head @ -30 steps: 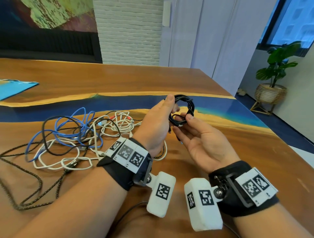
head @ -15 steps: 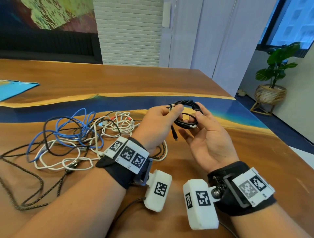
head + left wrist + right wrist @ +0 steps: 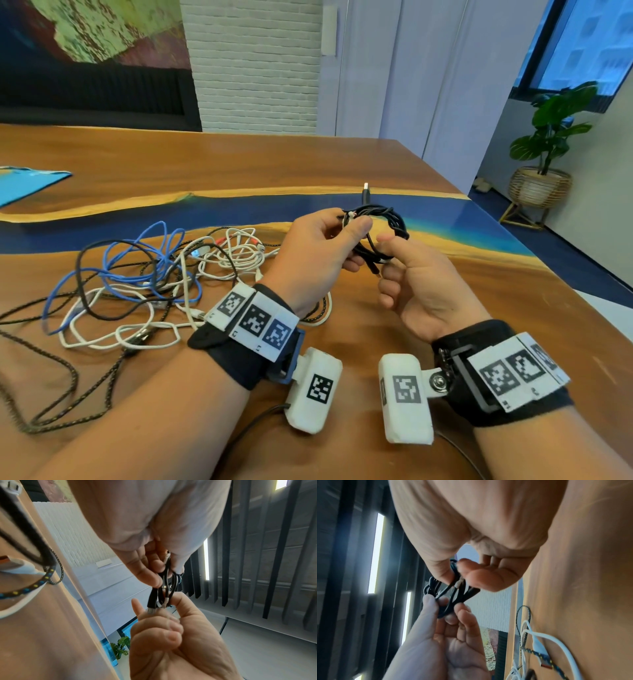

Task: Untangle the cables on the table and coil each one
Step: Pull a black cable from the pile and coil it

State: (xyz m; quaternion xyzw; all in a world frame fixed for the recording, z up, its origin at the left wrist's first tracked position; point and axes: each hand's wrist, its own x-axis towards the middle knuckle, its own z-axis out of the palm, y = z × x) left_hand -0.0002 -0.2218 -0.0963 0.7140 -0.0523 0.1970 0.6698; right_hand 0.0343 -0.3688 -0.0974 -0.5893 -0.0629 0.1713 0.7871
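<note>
A small black cable coil [image 3: 383, 226] hangs above the wooden table [image 3: 239, 164], held between both hands. My left hand [image 3: 322, 250] pinches its near left side with thumb and fingers. My right hand [image 3: 414, 284] pinches the lower right part between thumb and forefinger. One plug end [image 3: 365, 193] sticks up from the coil. The left wrist view shows the black coil [image 3: 165, 588] squeezed flat between the two hands, and the right wrist view shows the same black coil [image 3: 450, 592]. A tangle of blue, white and black cables [image 3: 144, 281] lies on the table to the left.
A dark braided cable [image 3: 65, 373] loops out toward the near left edge. A blue sheet [image 3: 24, 181] lies at the far left. The table's right edge [image 3: 548, 270] drops to the floor, where a potted plant [image 3: 544, 150] stands in a basket.
The coil has turned in my hands and one plug end now points up. My right thumb and forefinger have closed on the coil's lower part, and both hands sit slightly lower.
</note>
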